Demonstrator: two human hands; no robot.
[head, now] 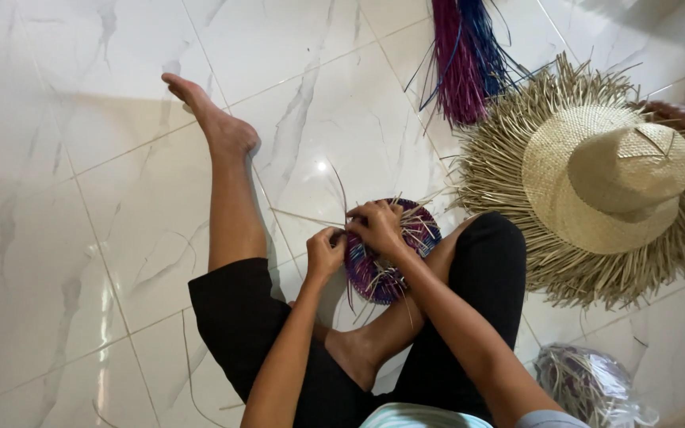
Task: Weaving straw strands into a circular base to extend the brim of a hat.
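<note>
Left hand point(324, 252) pinches a straw strand at the woven disc point(390, 250). Right hand point(376, 226), wrist bent, fingers curled, grips the disc's upper edge.

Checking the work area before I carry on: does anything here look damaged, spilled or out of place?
Nothing stands out. Both hands, left and right, grip the small purple woven disc. Its loose strand ends, and the straw hat's ragged fringe, look unfinished rather than damaged.
</note>
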